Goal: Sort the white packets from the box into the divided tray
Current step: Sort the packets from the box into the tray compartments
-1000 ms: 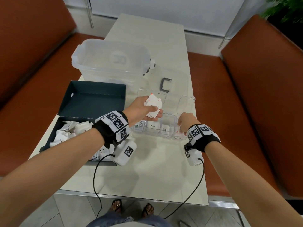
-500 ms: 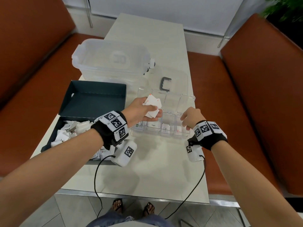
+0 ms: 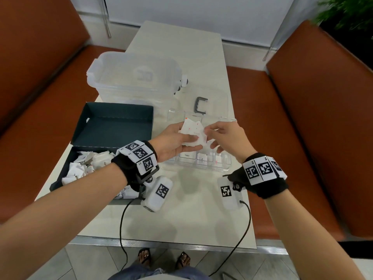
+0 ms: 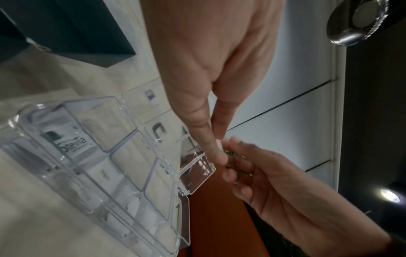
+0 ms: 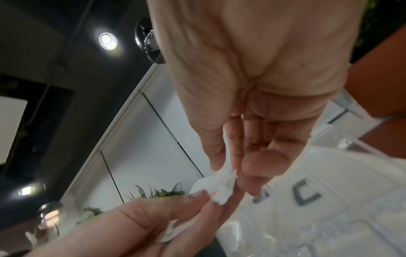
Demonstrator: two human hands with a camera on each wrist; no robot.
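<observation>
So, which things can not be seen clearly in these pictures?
- Number of white packets in the left hand: they overlap, head view; the left wrist view hides them behind the fingers.
- Whether the right hand already pinches a packet: blurred in the right wrist view.
- Print on packets in the divided tray: too small in the head view.
- Near part of the dark box: covered by the left forearm.

Open tray (image 3: 226,168) beneath hands (image 3: 201,136)
</observation>
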